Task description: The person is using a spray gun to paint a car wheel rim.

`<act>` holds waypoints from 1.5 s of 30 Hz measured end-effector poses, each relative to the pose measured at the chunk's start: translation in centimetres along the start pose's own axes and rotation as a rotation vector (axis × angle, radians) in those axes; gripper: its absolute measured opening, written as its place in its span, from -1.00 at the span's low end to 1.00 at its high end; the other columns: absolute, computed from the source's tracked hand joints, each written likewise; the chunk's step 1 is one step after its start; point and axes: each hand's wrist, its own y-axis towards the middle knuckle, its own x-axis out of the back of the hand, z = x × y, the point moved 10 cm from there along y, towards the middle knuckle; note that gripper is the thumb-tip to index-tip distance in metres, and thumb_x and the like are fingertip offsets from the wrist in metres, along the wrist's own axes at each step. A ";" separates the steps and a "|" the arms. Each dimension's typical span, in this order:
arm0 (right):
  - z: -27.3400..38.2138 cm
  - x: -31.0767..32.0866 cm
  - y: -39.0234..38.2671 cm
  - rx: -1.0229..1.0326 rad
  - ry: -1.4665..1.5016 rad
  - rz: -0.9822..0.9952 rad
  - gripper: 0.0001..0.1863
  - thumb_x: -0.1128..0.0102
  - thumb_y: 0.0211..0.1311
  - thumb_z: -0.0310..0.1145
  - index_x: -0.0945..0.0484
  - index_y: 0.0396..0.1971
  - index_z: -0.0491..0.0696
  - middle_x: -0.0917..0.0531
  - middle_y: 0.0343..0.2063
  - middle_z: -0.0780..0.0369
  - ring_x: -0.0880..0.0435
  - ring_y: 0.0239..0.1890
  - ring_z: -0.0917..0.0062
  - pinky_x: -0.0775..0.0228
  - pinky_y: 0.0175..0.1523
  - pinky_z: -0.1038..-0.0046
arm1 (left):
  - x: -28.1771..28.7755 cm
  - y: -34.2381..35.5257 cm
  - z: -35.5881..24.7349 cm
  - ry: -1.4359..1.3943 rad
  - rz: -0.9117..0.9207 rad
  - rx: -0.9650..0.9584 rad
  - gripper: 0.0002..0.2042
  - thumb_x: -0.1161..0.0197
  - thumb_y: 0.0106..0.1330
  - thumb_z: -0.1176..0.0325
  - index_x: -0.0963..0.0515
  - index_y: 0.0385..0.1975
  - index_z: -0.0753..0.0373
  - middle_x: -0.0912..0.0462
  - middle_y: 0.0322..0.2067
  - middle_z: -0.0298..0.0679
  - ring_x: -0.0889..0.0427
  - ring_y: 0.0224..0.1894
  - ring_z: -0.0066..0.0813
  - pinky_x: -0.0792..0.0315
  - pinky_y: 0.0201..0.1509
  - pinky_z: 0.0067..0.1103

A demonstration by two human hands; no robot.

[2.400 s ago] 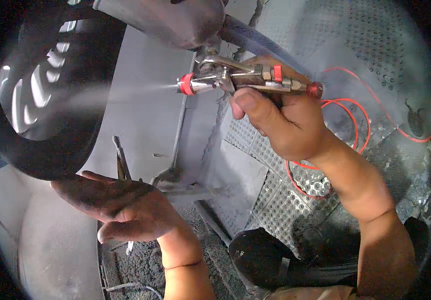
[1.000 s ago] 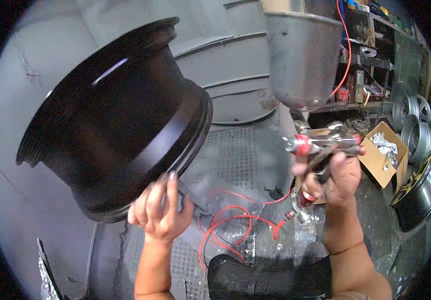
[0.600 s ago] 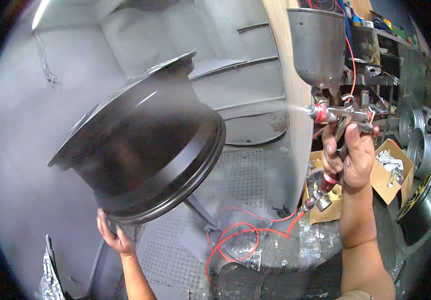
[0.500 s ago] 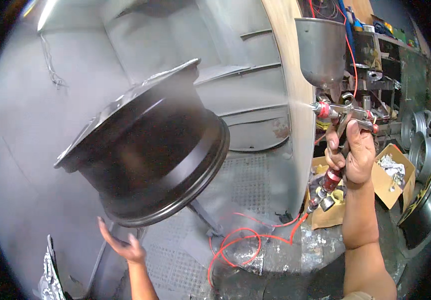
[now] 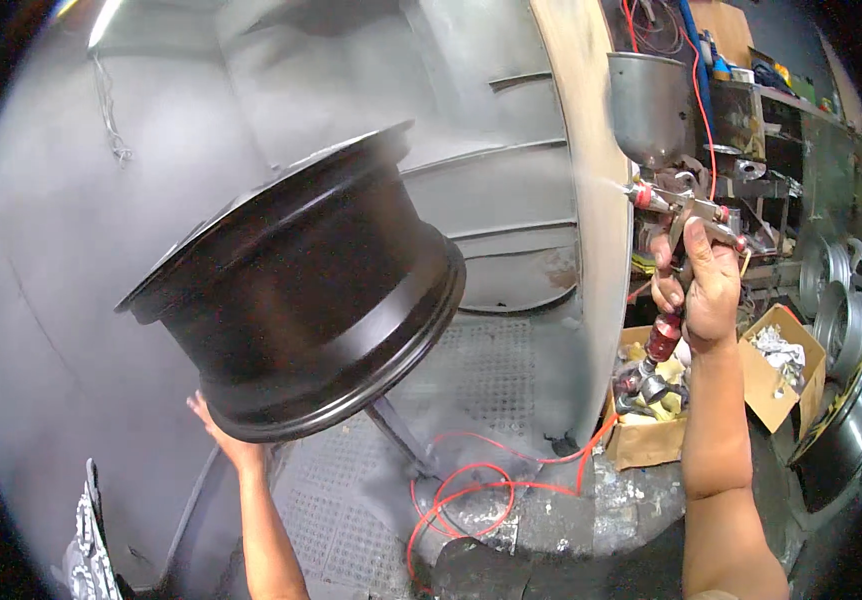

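My right hand (image 5: 703,285) is closed round a spray gun (image 5: 686,205) with a grey metal cup (image 5: 648,108) on top. A pale mist leaves its nozzle toward the left. Tilted on a stand (image 5: 398,435), a dark wheel rim (image 5: 301,290) fills the middle left. My left hand (image 5: 226,432) is at the rim's lower left edge with fingers stretched out. Part of that hand is hidden by the rim, and I cannot tell whether it touches. From the gun's handle a red hose (image 5: 511,487) runs down and loops over the floor.
Cardboard boxes (image 5: 648,445) stand right of the booth's pale edge (image 5: 591,250). Several bare wheel rims (image 5: 844,320) rest at the far right below a cluttered shelf (image 5: 801,105). A silvery patterned piece (image 5: 91,545) stands at the lower left. Grating (image 5: 341,510) covers the booth floor.
My left hand has moved up and left, partly behind the rim's lower edge. The spray gun has shifted slightly in my right hand's grip, its mist still showing. The rim appears slightly turned.
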 end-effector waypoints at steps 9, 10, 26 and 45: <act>-0.5 0.9 0.5 0.018 0.011 -0.015 -0.65 0.01 0.52 -0.07 -0.50 -0.05 -0.07 -0.54 -0.48 0.28 -0.28 -0.74 0.75 -0.13 -0.66 0.66 | 10.1 -7.4 -15.9 -0.448 -0.215 -0.350 -0.23 -0.17 0.23 0.35 -0.03 0.45 0.36 0.04 0.47 0.18 0.10 0.54 0.11 0.23 0.56 -0.13; -0.6 0.8 0.6 0.023 0.012 0.008 -0.65 0.00 0.52 -0.07 -0.50 -0.06 -0.06 -0.54 -0.48 0.28 -0.28 -0.74 0.75 -0.14 -0.66 0.66 | 10.0 -8.3 -17.7 -0.494 -0.167 -0.473 -0.20 -0.18 0.17 0.34 -0.03 0.44 0.35 0.05 0.46 0.23 0.11 0.53 0.19 0.26 0.56 -0.05; -0.5 0.2 1.4 -0.006 0.019 0.058 -0.68 0.03 0.54 -0.09 -0.49 -0.10 -0.06 -0.55 -0.48 0.29 -0.30 -0.72 0.73 -0.18 -0.64 0.65 | 4.1 -2.9 0.9 -0.241 -0.181 0.123 -0.20 -0.18 0.35 0.16 0.06 0.48 0.35 0.07 0.50 0.09 0.14 0.55 0.02 0.25 0.57 -0.15; -2.4 0.2 2.5 0.000 -0.066 0.030 -0.67 0.00 0.52 -0.08 -0.49 -0.09 -0.06 -0.54 -0.46 0.29 -0.30 -0.70 0.75 -0.16 -0.62 0.66 | 8.0 -3.0 -9.5 -0.716 -0.119 0.093 -0.30 0.30 0.58 -0.09 -0.07 0.44 0.42 -0.04 0.48 -0.01 0.03 0.53 -0.17 0.20 0.58 -0.29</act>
